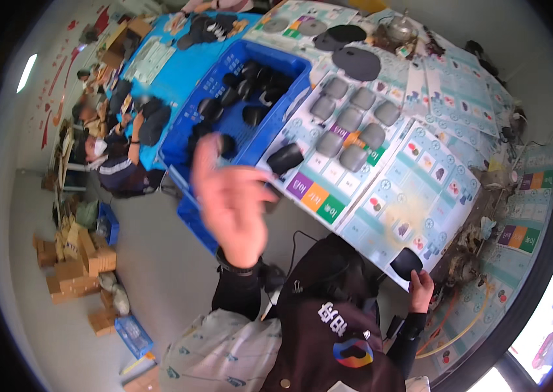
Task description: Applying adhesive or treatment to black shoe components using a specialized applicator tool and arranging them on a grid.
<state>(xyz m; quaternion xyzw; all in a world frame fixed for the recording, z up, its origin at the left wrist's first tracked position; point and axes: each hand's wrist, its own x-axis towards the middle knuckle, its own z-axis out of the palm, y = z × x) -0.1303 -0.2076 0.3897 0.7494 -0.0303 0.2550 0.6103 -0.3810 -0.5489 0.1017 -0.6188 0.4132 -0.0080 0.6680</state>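
My left hand (234,212) is raised in front of the blue crate (299,65), its fingers apart and smeared by motion, with nothing visible in it. Several black rounded, shell-like pieces (255,115) lie in that crate. At the near right corner of the table, my right hand (421,291) grips the edge of a flat-looking black rounded piece (407,262). Another black piece (285,158) rests on the table edge beside the crate. Several grey rounded pieces (350,119) sit in loose rows on the printed sheet (381,215).
Flat black oval pieces (356,63) and a metal fixture (402,29) stand at the table's far side. More metal fixtures (463,268) and cables line the right edge. People work at a blue-covered table (178,78) at the left. Cardboard boxes (77,277) stand on the floor.
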